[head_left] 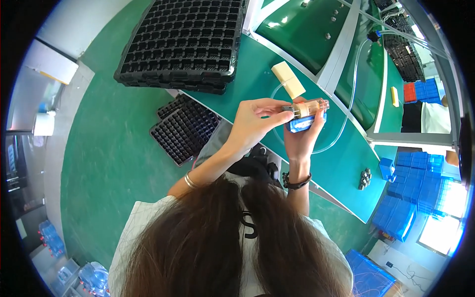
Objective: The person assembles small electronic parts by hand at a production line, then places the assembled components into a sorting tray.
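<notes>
In front of me, my left hand (251,122) pinches a small dark part with thin metal pins (288,108) between thumb and fingertips. Its fingers meet the near end of a clear amber cylindrical part (306,108). My right hand (303,137) is closed from below around a blue block-shaped piece (300,123), with the amber part lying just above it. Whether the dark part touches the amber one, I cannot tell. A pale yellow block (288,79) lies on the green table (341,158) just beyond my hands.
Stacked black cavity trays (180,42) stand at the far left of the table, with more trays (185,129) lower down. A clear tube (354,84) loops around my hands. Small dark parts (365,179) and a blue box (387,169) sit at right. Beyond runs a green belt (302,34).
</notes>
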